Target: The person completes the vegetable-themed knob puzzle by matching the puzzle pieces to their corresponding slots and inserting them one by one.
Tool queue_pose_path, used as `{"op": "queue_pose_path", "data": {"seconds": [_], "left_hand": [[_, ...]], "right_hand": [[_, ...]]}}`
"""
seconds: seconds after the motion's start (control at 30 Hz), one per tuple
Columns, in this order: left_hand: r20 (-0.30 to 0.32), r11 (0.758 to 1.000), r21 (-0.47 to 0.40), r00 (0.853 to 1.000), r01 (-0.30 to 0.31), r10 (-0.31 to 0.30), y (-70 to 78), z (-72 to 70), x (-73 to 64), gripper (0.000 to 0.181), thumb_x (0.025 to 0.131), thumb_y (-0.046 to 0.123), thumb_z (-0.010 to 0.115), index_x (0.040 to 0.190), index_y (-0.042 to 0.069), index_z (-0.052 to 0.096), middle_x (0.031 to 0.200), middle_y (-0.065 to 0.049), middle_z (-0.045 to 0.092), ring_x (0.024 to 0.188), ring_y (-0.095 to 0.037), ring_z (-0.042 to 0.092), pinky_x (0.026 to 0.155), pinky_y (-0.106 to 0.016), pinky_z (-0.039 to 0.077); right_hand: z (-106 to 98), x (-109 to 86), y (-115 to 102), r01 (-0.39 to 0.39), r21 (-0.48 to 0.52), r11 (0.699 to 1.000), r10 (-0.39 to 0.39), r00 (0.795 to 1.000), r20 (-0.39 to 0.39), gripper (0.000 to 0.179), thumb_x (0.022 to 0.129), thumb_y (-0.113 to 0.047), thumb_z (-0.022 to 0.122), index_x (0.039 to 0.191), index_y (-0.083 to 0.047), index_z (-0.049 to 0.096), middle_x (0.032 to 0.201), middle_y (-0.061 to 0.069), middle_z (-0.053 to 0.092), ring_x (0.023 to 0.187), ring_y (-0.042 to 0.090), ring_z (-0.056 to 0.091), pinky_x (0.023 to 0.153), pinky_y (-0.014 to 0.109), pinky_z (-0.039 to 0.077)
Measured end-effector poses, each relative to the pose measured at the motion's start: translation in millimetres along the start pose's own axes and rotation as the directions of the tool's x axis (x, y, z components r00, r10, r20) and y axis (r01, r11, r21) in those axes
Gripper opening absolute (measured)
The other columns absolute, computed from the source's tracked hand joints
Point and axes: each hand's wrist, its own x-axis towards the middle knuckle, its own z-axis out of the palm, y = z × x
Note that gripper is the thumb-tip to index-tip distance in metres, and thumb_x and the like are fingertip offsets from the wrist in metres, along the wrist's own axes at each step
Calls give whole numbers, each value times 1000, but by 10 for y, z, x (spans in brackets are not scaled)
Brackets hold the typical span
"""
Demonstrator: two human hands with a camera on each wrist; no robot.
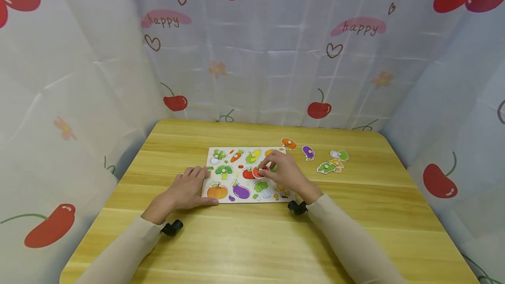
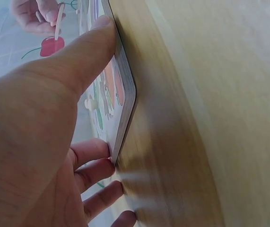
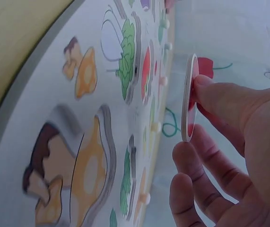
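A white vegetable puzzle board (image 1: 254, 199) lies flat on the table. My right hand (image 1: 289, 172) pinches a tomato puzzle piece (image 3: 189, 101) between thumb and fingers, held on edge above the board and apart from it. Beside the piece in the head view is the printed tomato (image 1: 247, 173) of the board. My left hand (image 1: 185, 191) rests at the board's lower left corner: its thumb (image 2: 94, 40) presses on the top near the front edge, and the fingertips touch the left edge. Corn (image 1: 253, 156) and carrot (image 1: 236, 156) are among the pictures in the top row.
Loose puzzle pieces lie right of the board on the wooden table (image 1: 252, 240): a pumpkin (image 1: 289, 144), an eggplant (image 1: 308, 153), a broccoli (image 1: 326, 168), mushrooms (image 1: 336, 163) and a leafy cabbage (image 1: 342, 156). A cherry-patterned curtain (image 1: 252, 86) surrounds the table's far side and flanks.
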Motion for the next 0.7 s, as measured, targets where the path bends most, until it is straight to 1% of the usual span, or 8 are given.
{"op": "queue_pose_path", "data": {"seconds": [0.1,0.17,0.27,0.37,0.5,0.7], "left_hand": [[0,1000,-2,1000,-3,3,2,-6,-5,112,96,76,84,171,0,50,172,-22,54,157,-52,50,115,-72,49],[-1,1000,-4,1000,-4,4,1,-7,-7,112,96,76,85,171,0,50,172,-23,53,158,-52,49,115,-73,49],[-1,1000,-5,1000,-1,1,0,-6,-8,113,96,76,84,172,0,49,174,-23,52,159,-52,49,115,-73,48],[-1,1000,-5,1000,1,-1,1,-6,-9,113,96,77,84,172,0,49,174,-23,52,159,-52,49,115,-73,48],[2,1000,-7,1000,2,-2,7,-12,-10,113,96,77,84,172,1,49,173,-22,53,159,-51,49,115,-72,48],[4,1000,-8,1000,2,-2,12,-17,-13,113,97,77,84,173,0,48,174,-23,52,158,-51,49,115,-72,48]], "right_hand": [[49,41,-56,-8,9,1000,8,1000,-2,9,102,-23,94,107,-17,89,112,3,79,92,25,75,82,31,54],[86,71,-85,-19,8,1000,19,1000,3,8,102,-23,93,107,-17,89,111,3,79,92,22,73,82,31,55],[145,114,-124,-59,0,998,59,998,23,7,103,-25,92,106,-19,88,111,2,77,92,17,69,82,32,56],[197,151,-165,-117,-8,993,117,992,45,7,104,-27,92,104,-20,88,114,2,76,93,15,66,84,33,56],[254,189,-212,-157,-16,987,158,986,51,8,104,-27,91,104,-20,88,115,3,77,94,16,66,85,35,56],[324,214,-230,-186,-42,982,188,982,32,9,105,-30,91,101,-22,88,112,2,76,90,15,65,79,33,54]]}}
